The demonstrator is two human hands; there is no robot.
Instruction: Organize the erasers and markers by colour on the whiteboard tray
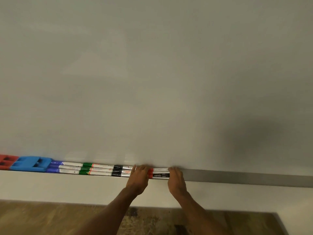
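Note:
Along the grey whiteboard tray (237, 177) lie, from the left, a red eraser (6, 161), a blue eraser (31, 163), blue-capped markers (55, 166), green-capped markers (85, 168) and black-capped markers (117, 170). A group of red-capped markers (160, 173) lies between my hands. My left hand (138, 179) touches their capped left end with its fingers. At the other end, my right hand (176, 181) has its fingers curled over the marker tips. The far ends of the red markers are hidden by my fingers.
The whiteboard (152, 73) fills the view above the tray. To the right of my right hand the tray runs on bare. A pale wall strip and a wooden floor (42, 217) lie below.

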